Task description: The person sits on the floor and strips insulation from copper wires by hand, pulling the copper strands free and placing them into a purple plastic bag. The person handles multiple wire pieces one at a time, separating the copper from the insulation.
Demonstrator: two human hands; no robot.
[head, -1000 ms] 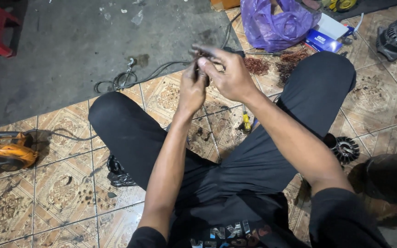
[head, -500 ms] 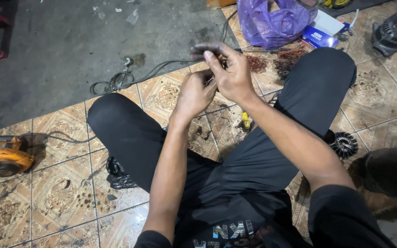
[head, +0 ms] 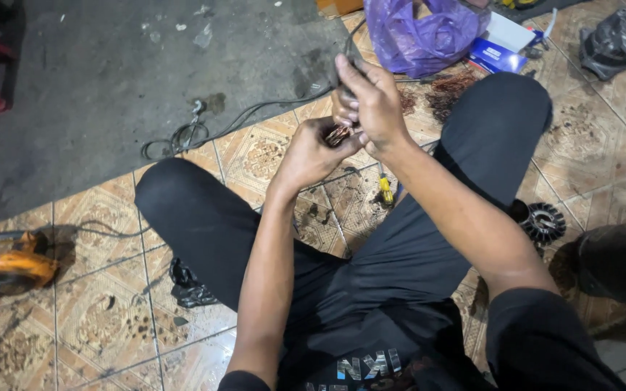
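I sit cross-legged on a tiled floor in black trousers. Both hands meet in front of me over my knees. My right hand (head: 372, 101) wraps around a small dark motor part with copper windings (head: 340, 134), fingers curled over its top. My left hand (head: 311, 153) grips the same part from below, its fingertips at the copper wires. Most of the part is hidden by my fingers. A black cable (head: 255, 112) trails from it across the floor to the left.
A purple plastic bag (head: 422, 32) and a blue and white box (head: 501, 47) lie ahead. A grey motor housing (head: 617, 40) sits far right, a black fan wheel (head: 543, 222) by my right knee, a yellow screwdriver (head: 385, 190) between my legs, an orange power tool (head: 1, 264) at left.
Both hands stay closed on the wound part and have shifted slightly as they work it. The view has tilted a little, so the floor objects sit slightly higher in the frame.
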